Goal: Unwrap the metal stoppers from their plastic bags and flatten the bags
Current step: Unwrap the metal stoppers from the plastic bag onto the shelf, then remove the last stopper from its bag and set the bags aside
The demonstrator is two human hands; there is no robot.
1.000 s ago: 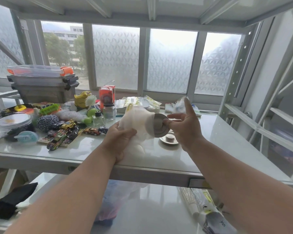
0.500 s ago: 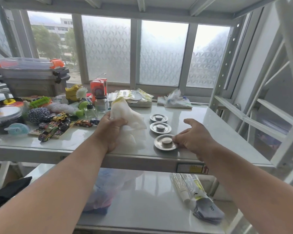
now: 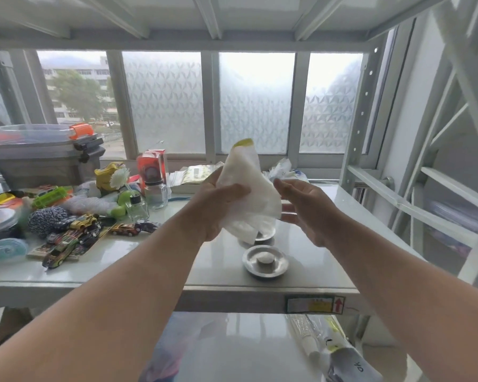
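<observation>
Nearest, on the front part of the pale glossy surface: a round, dished metal stopper with a raised centre knob, bare of any wrapping, lying flat and apart from both hands. Just behind it, a second metal stopper, half hidden under the hanging lower corner of the bag.

Above these, held clear of the surface: a crumpled, translucent white plastic bag with a yellow-green tip at its top. Long axis near upright, leaning a little to the right, tip pointing away toward the window. Left hand clenched on the bag's left edge, thumb across the front, fingers wrapped around the film. Right hand released, palm turned inward, fingers spread, just beside the bag's right edge and grasping nothing; contact at the fingertips too close to call.

Likely next: a short leftward reach of the right hand to take the free edge, then a pull apart for flattening.

Farther left, a clutter of toy cars. Beyond, frosted patterned window panes.
</observation>
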